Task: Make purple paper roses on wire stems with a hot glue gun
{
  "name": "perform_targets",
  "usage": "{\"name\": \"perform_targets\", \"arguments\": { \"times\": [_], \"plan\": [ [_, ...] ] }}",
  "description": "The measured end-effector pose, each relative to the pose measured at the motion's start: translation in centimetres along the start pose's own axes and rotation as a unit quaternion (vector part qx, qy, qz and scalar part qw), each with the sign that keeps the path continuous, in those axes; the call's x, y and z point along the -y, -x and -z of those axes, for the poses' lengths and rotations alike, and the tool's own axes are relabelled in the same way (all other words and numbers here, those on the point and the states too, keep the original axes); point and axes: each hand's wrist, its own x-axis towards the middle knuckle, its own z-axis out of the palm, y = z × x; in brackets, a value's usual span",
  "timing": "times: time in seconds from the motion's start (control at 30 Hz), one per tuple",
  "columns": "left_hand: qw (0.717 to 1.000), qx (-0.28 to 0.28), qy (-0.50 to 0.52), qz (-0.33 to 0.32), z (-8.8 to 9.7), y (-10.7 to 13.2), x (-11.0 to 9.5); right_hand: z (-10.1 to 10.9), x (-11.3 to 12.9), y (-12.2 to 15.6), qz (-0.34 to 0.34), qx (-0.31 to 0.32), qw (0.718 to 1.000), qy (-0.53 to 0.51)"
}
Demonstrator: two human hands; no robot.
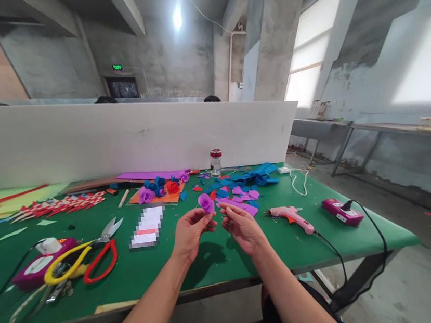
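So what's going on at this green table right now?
A person holds a purple flower in the left hand, with the right hand close beside it; whether that one grips anything is hard to tell. More flowers lie farther back, to the left. Loose scraps lie beyond the hands, a pink glue gun to the right.

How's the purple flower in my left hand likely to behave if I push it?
The purple flower looks papery, so it's probably light. Its thin, curled petals would likely crease. Held from below by your left hand, it may tilt.
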Motion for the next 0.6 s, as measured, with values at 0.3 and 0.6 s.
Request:
{"name": "perform_targets", "arguments": {
  "times": [0.3, 0.6],
  "plan": [
    [0.999, -0.038, -0.002, -0.018, -1.5, 2.0, -0.5, -1.6, 0.5, 2.4, 0.06, -0.016, 0.997, 0.035],
    [0.996, -0.08, -0.018, -0.041, -1.6, 3.7, -0.6, -1.5, -0.1, 4.7, 0.104, -0.048, 0.992, 0.056]
  ]
}}
